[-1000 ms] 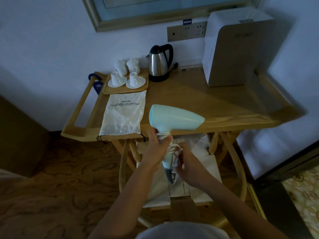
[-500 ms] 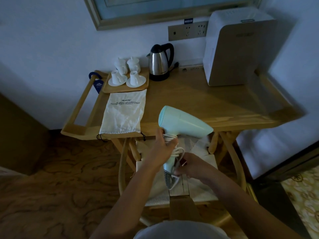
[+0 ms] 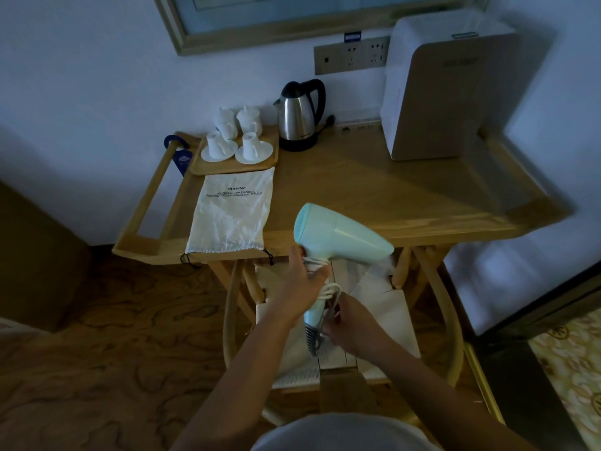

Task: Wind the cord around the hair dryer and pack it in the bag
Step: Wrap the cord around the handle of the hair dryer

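The hair dryer (image 3: 341, 237) is held in the air in front of the worktop (image 3: 374, 196), above a chair with a woven seat (image 3: 390, 314). Its pale green body points to the right and its handle goes down toward the person. The left hand (image 3: 304, 281) grips the upper part of the handle, with the fingers curled round it, just under the body. The white cord (image 3: 330, 289) is wound in some turns around the handle, and a few loops stand out on the right side. The right hand (image 3: 349, 323) is lower, near the grey end of the handle, and its fingers pinch the cord there. The white drawstring bag (image 3: 232, 216) lies flat on the worktop, to the left of the dryer and apart from it, with its opening at the front edge. Behind the bag stands a wooden tray (image 3: 234, 164) with white cups. A steel kettle (image 3: 299, 115) is beside the tray, and a white box-shaped appliance (image 3: 442, 92) stands at the right, near the wall.
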### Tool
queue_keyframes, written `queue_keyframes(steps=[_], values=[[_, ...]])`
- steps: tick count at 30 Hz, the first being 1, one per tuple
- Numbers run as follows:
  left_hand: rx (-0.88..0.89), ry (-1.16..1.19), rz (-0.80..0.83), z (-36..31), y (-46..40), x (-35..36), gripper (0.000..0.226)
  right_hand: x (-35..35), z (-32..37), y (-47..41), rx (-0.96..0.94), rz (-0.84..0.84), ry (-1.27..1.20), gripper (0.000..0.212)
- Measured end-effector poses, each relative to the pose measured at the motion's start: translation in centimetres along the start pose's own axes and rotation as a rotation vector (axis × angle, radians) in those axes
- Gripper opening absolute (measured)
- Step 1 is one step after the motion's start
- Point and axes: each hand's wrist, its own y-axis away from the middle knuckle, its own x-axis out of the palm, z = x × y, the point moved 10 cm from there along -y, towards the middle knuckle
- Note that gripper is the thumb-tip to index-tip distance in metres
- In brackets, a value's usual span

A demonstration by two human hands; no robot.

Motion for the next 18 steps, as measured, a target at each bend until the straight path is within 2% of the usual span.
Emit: queue_keyframes(steps=[1,3,5,8,11,14,16,18], values=[[-0.029,0.045,0.010,0.4,-0.3,-0.1,0.033,-0.1,-0.2,0.0,0.001,-0.012,-0.079,0.015],[-0.099,0.136,0.026,1.4,-0.5,-0.4,0.032,0.7,-0.4,-0.1,-0.010,0.119,-0.165,0.021],[-0.137,0.161,0.003,2.4,-0.4,-0.8,0.032,1.0,-0.9,-0.5,-0.056,0.205,-0.041,0.026],[-0.141,0.136,-0.010,2.9,-0.2,-0.5,0.031,0.7,-2.0,-1.1,-0.094,0.063,0.184,0.026],[-0.120,0.128,0.004,2.5,-0.4,-0.2,0.033,0.2,-3.0,-1.0,-0.007,-0.082,0.221,0.028],[-0.172,0.282,0.034,2.8,-0.3,0.2,0.034,0.2,-3.7,-1.6,0.014,0.083,0.006,0.027],[-0.238,0.497,0.046,3.5,0.1,0.6,0.030,-0.2,-4.3,-1.1,0.078,0.189,-0.253,0.026],[-0.260,0.686,0.044,3.7,0.1,0.6,0.024,-0.5,-4.3,0.0,0.058,0.257,-0.508,0.019]])
